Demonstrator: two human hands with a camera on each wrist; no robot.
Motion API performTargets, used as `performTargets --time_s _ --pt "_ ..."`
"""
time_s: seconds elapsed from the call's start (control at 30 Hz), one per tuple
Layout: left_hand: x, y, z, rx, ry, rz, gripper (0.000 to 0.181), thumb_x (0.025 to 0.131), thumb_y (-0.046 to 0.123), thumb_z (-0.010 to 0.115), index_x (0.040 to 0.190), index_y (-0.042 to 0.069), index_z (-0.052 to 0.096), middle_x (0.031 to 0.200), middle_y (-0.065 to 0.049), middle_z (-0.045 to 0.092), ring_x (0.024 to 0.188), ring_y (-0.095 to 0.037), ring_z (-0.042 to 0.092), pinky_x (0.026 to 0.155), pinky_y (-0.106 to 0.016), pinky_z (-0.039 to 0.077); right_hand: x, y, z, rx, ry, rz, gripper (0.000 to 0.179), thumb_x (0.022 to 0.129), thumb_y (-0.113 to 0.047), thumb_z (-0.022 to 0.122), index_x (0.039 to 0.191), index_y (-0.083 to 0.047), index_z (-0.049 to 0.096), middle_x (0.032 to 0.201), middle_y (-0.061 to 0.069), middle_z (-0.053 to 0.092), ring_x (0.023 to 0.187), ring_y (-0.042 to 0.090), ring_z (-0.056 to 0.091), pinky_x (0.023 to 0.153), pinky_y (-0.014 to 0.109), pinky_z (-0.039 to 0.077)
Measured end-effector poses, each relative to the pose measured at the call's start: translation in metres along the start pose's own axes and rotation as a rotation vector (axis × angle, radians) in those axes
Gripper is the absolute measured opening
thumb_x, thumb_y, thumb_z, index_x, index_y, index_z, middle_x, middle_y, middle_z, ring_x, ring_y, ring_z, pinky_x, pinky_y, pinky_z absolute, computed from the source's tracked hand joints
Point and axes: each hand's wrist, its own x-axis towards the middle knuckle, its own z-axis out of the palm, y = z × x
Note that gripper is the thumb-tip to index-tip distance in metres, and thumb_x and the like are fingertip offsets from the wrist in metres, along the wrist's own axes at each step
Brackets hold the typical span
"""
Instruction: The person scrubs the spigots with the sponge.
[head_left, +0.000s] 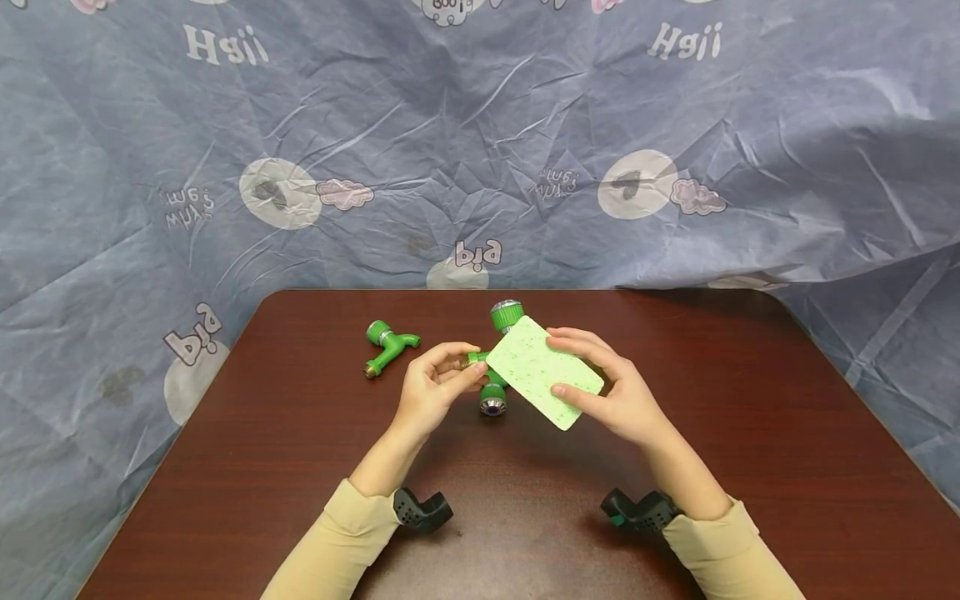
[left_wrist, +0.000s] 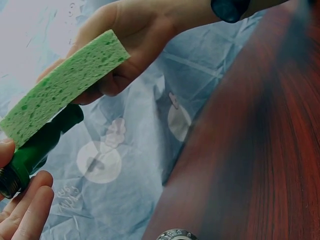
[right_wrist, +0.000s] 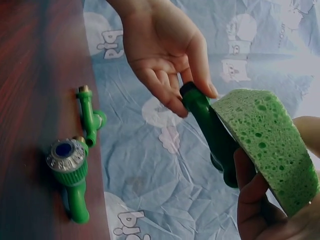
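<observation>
R hand grips green sponge; L hand, to its left, pinches green tap nr threaded end, tap btwn hands w/ sponge against it. Below hands, 2nd tap on table; 3rd tap beyond L hand, to its left. Printed cloth behind.

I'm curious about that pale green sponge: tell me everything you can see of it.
The sponge is a pale green rectangular block with rounded corners, flecked with darker green pits; it looks porous and fairly thick. It seems whole, with no tear showing. The right hand grips it between thumb and fingers, above the table, tilted. One side lies along the green tap that the left hand holds, apparently touching it. Whether it is wet, I cannot tell.
</observation>
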Motion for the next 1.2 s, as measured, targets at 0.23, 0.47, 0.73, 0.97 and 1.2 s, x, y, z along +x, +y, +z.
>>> performTargets --time_s 0.23,0.47,0.73,0.97,1.2 --pt "0.001 0.003 -0.003 -0.026 0.011 0.002 0.024 0.084 -0.004 0.066 0.107 -0.006 0.060 0.086 -0.009 0.066 0.074 -0.029 0.068 0.070 -0.042 0.057 0.000 -0.001 -0.013 0.012 0.047 -0.007 0.051 0.077 0.017 0.065 0.126 0.007 0.053 0.136 0.013 0.046 0.117 0.020 0.049 0.069 0.019 0.052" --pt "0.002 0.006 -0.006 -0.049 0.023 0.012 0.023 0.084 -0.007 0.064 0.106 -0.004 0.061 0.086 -0.008 0.066 0.074 -0.023 0.069 0.072 -0.045 0.056 0.000 -0.001 -0.026 0.041 0.108 0.016 0.049 0.083 0.014 0.060 0.130 0.005 0.050 0.136 0.011 0.046 0.102 0.018 0.052 0.067 0.017 0.052" --pt "0.002 0.006 -0.009 -0.066 0.022 0.007 0.025 0.083 -0.008 0.064 0.108 -0.009 0.059 0.085 -0.006 0.067 0.074 -0.021 0.069 0.074 -0.046 0.055 0.000 -0.001 -0.033 0.003 0.160 0.091 0.047 0.086 0.009 0.059 0.131 0.002 0.051 0.134 0.007 0.048 0.096 0.015 0.051 0.067 0.016 0.049" --pt "0.002 0.006 -0.007 -0.059 0.010 -0.003 0.027 0.083 -0.008 0.064 0.108 -0.012 0.057 0.088 -0.013 0.066 0.074 -0.021 0.069 0.071 -0.037 0.057 0.000 0.001 -0.032 0.029 0.184 0.121 0.046 0.087 0.006 0.059 0.132 0.001 0.051 0.133 0.005 0.048 0.094 0.013 0.052 0.065 0.016 0.050" --pt "0.002 0.007 -0.007 -0.064 0.013 0.006 0.026 0.083 -0.007 0.064 0.108 -0.012 0.057 0.087 -0.010 0.066 0.075 -0.025 0.069 0.072 -0.042 0.057 0.000 0.004 -0.032 -0.032 0.167 0.126 0.047 0.087 0.006 0.060 0.132 0.000 0.051 0.135 0.006 0.047 0.093 0.013 0.052 0.064 0.016 0.049"
